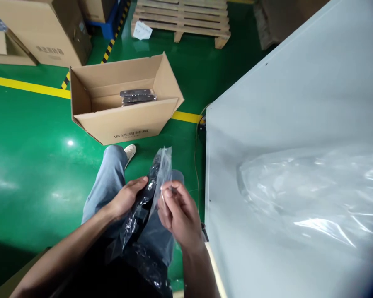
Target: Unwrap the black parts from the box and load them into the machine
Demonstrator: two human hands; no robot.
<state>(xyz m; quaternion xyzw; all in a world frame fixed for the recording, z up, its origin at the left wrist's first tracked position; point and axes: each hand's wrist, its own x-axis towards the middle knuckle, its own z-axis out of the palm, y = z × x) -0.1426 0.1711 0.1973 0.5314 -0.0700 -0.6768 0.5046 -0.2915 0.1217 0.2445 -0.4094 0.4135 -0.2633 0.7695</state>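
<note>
A long black part (142, 212) in a clear plastic bag (163, 173) lies slantwise over my lap. From its left side my left hand (129, 196) grips the bagged part, thumb on top. My right hand (178, 209) pinches the loose edge of the bag between thumb and fingers, on the right of the black part. What kind of part it is, I cannot make out through the shiny film. Beyond my knees stands an open cardboard box (127, 122) holding several dark bagged pieces (138, 96).
On the right a pale grey table (236, 256) carries clear plastic bags (313, 186). A cable (196, 165) hangs along its edge. A wooden pallet (180, 16) lies at the back, and a larger carton (46, 33) stands at the back left on the green floor.
</note>
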